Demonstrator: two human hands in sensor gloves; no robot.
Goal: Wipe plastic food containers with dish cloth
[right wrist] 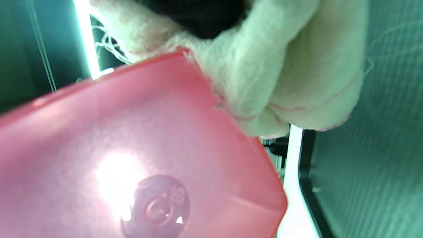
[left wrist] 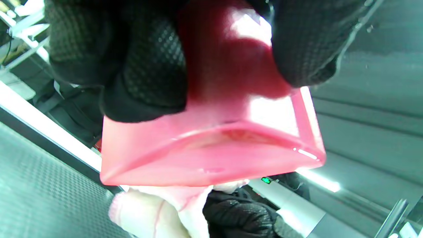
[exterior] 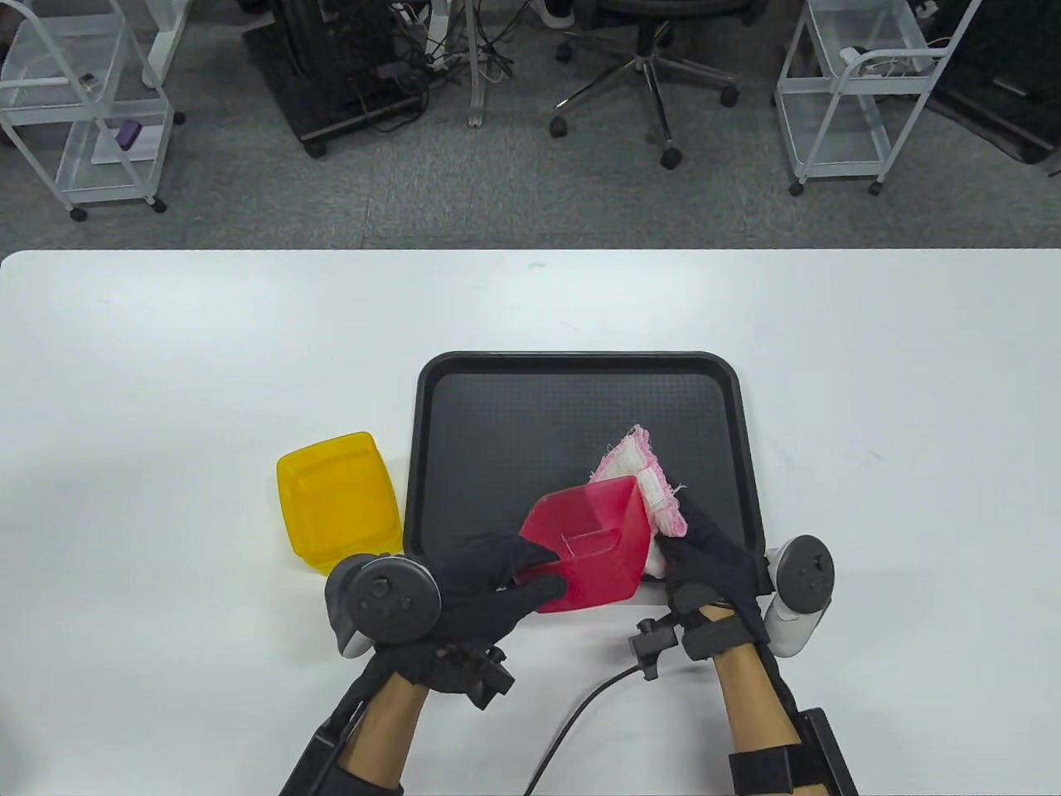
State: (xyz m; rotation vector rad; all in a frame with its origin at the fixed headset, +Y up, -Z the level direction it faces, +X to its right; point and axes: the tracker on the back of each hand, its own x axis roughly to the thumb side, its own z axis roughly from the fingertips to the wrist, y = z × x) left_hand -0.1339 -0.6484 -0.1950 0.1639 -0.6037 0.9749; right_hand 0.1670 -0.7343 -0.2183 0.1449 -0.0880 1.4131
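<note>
My left hand (exterior: 506,580) grips a red plastic container (exterior: 593,547) by its near rim and holds it tilted over the front edge of the black tray (exterior: 580,369). My right hand (exterior: 704,555) holds a pink-and-white dish cloth (exterior: 642,477) and presses it against the container's right side. The left wrist view shows my gloved fingers (left wrist: 145,72) on the red container (left wrist: 211,152), with the cloth (left wrist: 155,211) below it. The right wrist view shows the cloth (right wrist: 290,76) against the container's edge (right wrist: 132,158). A yellow container (exterior: 340,497) sits on the table left of the tray.
The white table (exterior: 166,373) stretches wide to the left and right of the tray. A cable (exterior: 580,713) runs along the table's front between my forearms. Carts and an office chair stand on the floor beyond the far edge.
</note>
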